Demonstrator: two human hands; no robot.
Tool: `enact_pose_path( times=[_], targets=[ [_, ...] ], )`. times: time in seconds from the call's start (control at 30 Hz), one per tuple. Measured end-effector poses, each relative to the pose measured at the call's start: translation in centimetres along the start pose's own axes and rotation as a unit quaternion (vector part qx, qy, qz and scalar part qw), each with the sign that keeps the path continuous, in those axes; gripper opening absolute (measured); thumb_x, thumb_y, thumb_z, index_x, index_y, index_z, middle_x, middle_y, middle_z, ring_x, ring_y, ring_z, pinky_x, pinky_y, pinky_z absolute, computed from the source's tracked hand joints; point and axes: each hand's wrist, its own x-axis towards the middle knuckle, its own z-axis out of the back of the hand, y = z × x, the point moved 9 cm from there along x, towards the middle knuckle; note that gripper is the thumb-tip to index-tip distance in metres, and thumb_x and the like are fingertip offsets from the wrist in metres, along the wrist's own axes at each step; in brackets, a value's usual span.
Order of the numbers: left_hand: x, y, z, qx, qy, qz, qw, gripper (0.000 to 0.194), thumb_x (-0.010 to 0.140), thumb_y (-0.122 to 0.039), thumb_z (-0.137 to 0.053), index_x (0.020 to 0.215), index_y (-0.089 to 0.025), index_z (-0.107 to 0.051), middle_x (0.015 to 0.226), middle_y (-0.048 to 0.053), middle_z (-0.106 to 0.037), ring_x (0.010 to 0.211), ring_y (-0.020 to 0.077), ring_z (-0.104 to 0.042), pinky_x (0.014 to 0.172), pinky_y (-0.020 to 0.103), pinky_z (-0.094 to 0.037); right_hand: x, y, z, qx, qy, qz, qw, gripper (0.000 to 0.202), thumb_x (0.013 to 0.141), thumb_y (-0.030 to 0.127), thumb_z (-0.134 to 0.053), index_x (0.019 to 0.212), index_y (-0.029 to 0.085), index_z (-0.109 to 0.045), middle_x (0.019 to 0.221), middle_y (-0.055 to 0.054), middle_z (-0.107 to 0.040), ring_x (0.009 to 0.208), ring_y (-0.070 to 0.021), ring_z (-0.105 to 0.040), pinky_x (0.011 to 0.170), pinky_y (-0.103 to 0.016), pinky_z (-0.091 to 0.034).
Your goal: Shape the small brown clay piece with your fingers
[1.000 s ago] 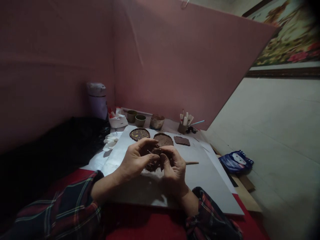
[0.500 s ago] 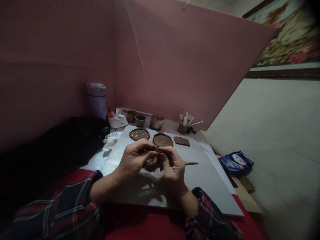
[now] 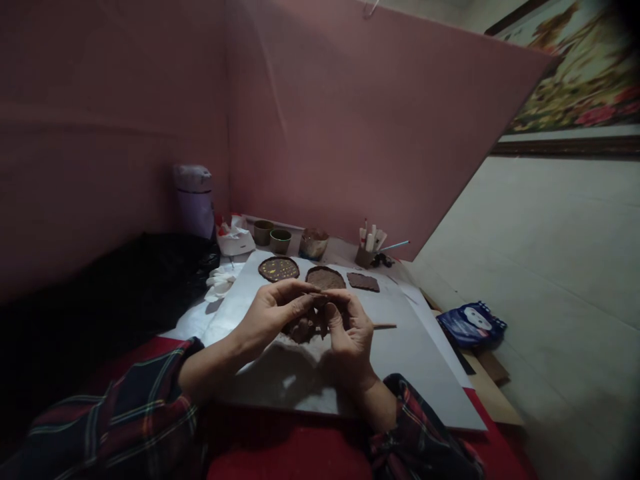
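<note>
Both hands meet above the white board. My left hand pinches a small piece of brown clay between thumb and fingers. My right hand is closed on the same piece from the other side, its thumb bent inward. Below them a rough brown clay lump rests on the board, partly covered by the fingers. Behind lie a round clay disc with yellow dots, a plain round clay disc and a small rectangular clay slab.
A wooden stick lies right of my right hand. Along the back stand two small cups, a glass bowl and a pen holder. White gloves and a black bag are left; a blue pouch is right.
My left fingers have straightened and spread across the piece. My right hand has shifted slightly, and more of the clay lump below is shaded. The objects on the board stay put.
</note>
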Motion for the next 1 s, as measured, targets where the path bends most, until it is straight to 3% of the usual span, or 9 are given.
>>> enact_pose_path(
  times=[0.2,0.47,0.7,0.9,1.0],
  targets=[
    [-0.1,0.3,0.1,-0.043,0.005,0.024,0.999,0.032,0.074,-0.033,-0.080,0.097,-0.012,-0.072,0.067,0.002,-0.067,0.048,0.0074,-0.056,0.046,0.018,-0.046,0.0,0.0,-0.1,-0.006,0.014,-0.007,1.000,0.012,0.094,0.031,-0.058,0.100,0.024,-0.064,0.085,0.000,-0.064,0.070,-0.0110,-0.060,0.063,-0.025,-0.049],
    [0.0,-0.1,0.8,-0.021,-0.046,0.014,0.999,0.031,0.064,-0.031,-0.085,0.084,-0.011,-0.074,0.061,0.003,-0.068,0.043,0.0096,-0.056,0.042,0.020,-0.044,-0.1,0.3,-0.3,-0.044,0.024,0.018,0.999,0.012,0.094,0.029,-0.056,0.099,0.024,-0.066,0.094,-0.003,-0.067,0.079,-0.0148,-0.064,0.066,-0.028,-0.051],
    [0.1,-0.4,1.4,0.019,-0.077,-0.014,0.997,0.040,0.071,-0.042,-0.080,0.097,-0.012,-0.077,0.062,0.004,-0.070,0.048,0.0118,-0.059,0.045,0.023,-0.049,0.2,-0.4,-0.3,-0.023,0.003,-0.013,1.000,0.013,0.093,0.032,-0.059,0.097,0.023,-0.067,0.090,-0.002,-0.068,0.081,-0.0145,-0.065,0.070,-0.027,-0.052],
    [0.0,-0.7,1.3,0.047,-0.084,-0.036,0.995,0.033,0.063,-0.017,-0.080,0.094,-0.013,-0.072,0.087,0.006,-0.077,0.065,0.0134,-0.067,0.056,0.022,-0.055,0.2,-0.6,-0.3,-0.020,-0.001,-0.024,0.999,0.013,0.092,0.032,-0.059,0.097,0.022,-0.067,0.089,-0.002,-0.069,0.079,-0.0142,-0.065,0.068,-0.026,-0.052],
    [-0.1,-1.0,1.0,0.078,-0.064,-0.063,0.993,0.023,0.070,-0.019,-0.076,0.091,-0.013,-0.070,0.080,0.004,-0.074,0.060,0.0108,-0.064,0.054,0.020,-0.053,0.2,-0.2,-0.5,-0.040,0.013,-0.015,0.999,0.013,0.093,0.031,-0.058,0.097,0.022,-0.067,0.091,-0.003,-0.069,0.082,-0.0155,-0.065,0.069,-0.027,-0.052]
  ],
)
